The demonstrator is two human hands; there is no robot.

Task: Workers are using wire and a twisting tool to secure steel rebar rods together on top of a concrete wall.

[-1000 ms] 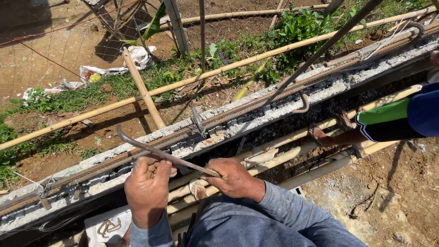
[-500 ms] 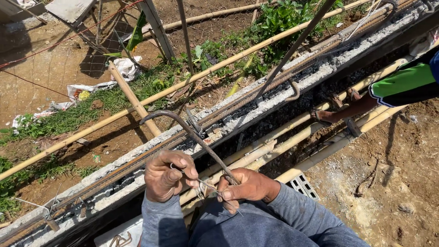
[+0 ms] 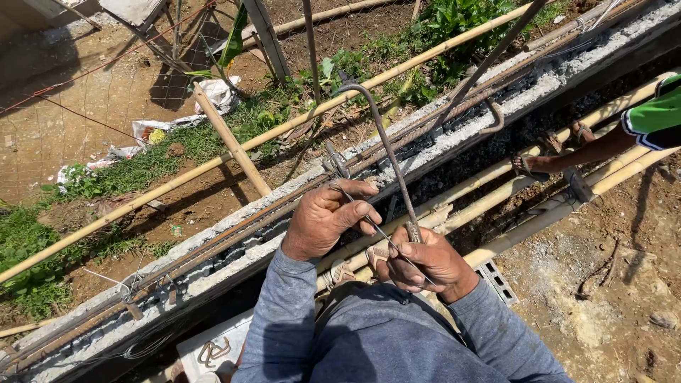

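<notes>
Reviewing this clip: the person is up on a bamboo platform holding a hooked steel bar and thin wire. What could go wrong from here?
1. The right hand grips the hooked rebar bare; its rough steel may scrape skin if it twists.
2. The thin wire runs from the left hand to the right; it might cut fingers when pulled tight.
3. The bamboo poles underfoot are round, with ground far below: a slip seems possible.

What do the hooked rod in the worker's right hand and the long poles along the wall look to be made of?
Hooked rod: likely steel, dull brown-grey, ribbed near the right hand, with a bent end. Long poles: probably bamboo, pale yellow, round, with ring-like joints. Wall: grey, rough, apparently concrete.
</notes>
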